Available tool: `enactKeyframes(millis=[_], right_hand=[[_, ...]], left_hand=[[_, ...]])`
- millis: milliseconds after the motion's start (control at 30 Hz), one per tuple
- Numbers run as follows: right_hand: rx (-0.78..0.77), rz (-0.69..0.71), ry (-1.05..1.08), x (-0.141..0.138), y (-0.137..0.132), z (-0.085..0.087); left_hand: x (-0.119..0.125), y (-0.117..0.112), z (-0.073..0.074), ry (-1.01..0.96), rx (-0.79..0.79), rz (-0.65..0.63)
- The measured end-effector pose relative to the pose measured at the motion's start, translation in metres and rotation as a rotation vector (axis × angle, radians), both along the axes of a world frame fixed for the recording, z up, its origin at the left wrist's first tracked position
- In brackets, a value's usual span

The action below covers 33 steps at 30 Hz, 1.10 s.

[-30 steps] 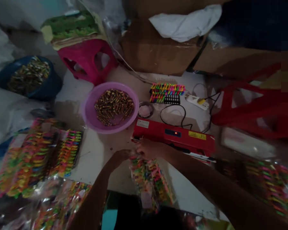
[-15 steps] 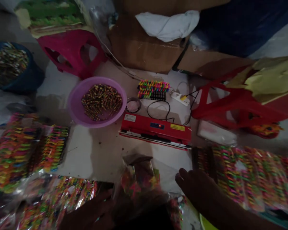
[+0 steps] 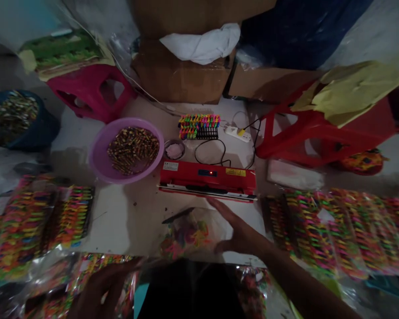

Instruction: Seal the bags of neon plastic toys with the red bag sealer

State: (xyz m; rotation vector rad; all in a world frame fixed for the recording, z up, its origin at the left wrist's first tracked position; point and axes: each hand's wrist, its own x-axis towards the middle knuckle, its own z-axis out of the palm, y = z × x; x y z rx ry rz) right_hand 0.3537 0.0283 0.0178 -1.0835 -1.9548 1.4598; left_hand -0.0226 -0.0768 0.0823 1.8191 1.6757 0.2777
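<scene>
A clear plastic bag (image 3: 186,237) with colourful small plastic pieces inside lies on the pale surface in front of me. My right hand (image 3: 241,235) reaches over its right side, thumb and forefinger spread wide, the forefinger pointing at the sealer. Down at the lower left, my left hand (image 3: 103,283) is dim, with its fingers apart above bagged packs (image 3: 83,274); whether it touches the bag's near edge I cannot tell. Just beyond the bag is a red heat sealer (image 3: 182,174) with a lit red indicator.
A purple basin (image 3: 96,155) of small striped cylinders stands left of the sealer. Behind are a black rack (image 3: 208,133) of colourful pieces and a white power strip (image 3: 239,134). A red stool (image 3: 302,133) and bagged packs (image 3: 319,235) are at right, a pink stool (image 3: 93,88) at left.
My right hand has moved left and forward to the bag's right side. My left hand has drawn back to the left. The view has shifted slightly, and the bag now shows more clearly.
</scene>
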Motion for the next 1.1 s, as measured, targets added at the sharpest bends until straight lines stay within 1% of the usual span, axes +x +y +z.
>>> enactKeyframes(millis=[67,100,133,200,267,300,333,400,500,567,600,633,700,767,833,900,967,1033,1100], right_hand=[[-0.152,-0.021,0.198,-0.024,0.007,-0.01],[-0.234,-0.055,0.289,-0.032,0.009,-0.014],[-0.318,-0.105,0.363,-0.038,0.011,-0.017],[-0.46,-0.205,0.446,-0.042,0.012,-0.024],[-0.516,-0.253,0.454,-0.041,0.01,-0.031],[-0.519,-0.266,0.449,-0.039,0.008,-0.034],[-0.513,-0.284,0.443,-0.038,0.006,-0.035],[-0.494,-0.33,0.434,-0.033,-0.003,-0.034],[-0.489,-0.455,0.384,-0.025,-0.023,-0.023],[-0.558,-0.589,0.328,-0.018,-0.036,-0.016],[-0.625,-0.67,0.311,-0.015,-0.042,-0.016],[-0.71,-0.749,0.306,-0.012,-0.046,-0.019],[-0.899,-0.9,0.337,-0.007,-0.051,-0.036],[-1.04,-1.043,0.404,-0.003,-0.053,-0.064],[-1.096,-1.168,0.482,-0.001,-0.052,-0.095],[-1.104,-1.25,0.534,0.001,-0.048,-0.121],[-1.077,-1.306,0.533,0.001,-0.038,-0.138],[-0.993,-1.342,0.5,0.002,-0.026,-0.146],[-0.881,-1.336,0.478,0.001,-0.013,-0.148]], left_hand=[[-0.008,-0.002,-0.008,0.042,0.002,-0.054],[-0.008,-0.004,-0.013,0.039,0.017,-0.037],[-0.004,-0.005,-0.02,0.001,0.036,0.007],[0.014,-0.003,-0.037,-0.146,0.016,0.067],[0.041,0.004,-0.056,-0.289,-0.07,0.112],[0.054,0.008,-0.064,-0.333,-0.127,0.16],[0.066,0.013,-0.07,-0.359,-0.18,0.228],[0.082,0.019,-0.074,-0.398,-0.254,0.393],[0.091,0.021,-0.068,-0.429,-0.283,0.669],[0.096,0.023,-0.067,-0.507,-0.387,0.846],[0.101,0.025,-0.071,-0.565,-0.464,0.907],[0.107,0.029,-0.077,-0.626,-0.543,0.934],[0.124,0.038,-0.098,-0.759,-0.688,0.953],[0.142,0.047,-0.126,-0.858,-0.758,1.033],[0.158,0.055,-0.153,-0.939,-0.799,1.134],[0.169,0.063,-0.173,-0.957,-0.794,1.167],[0.174,0.075,-0.185,-0.975,-0.766,1.137],[0.176,0.092,-0.191,-0.993,-0.734,1.094],[0.177,0.112,-0.194,-1.009,-0.708,1.051]])
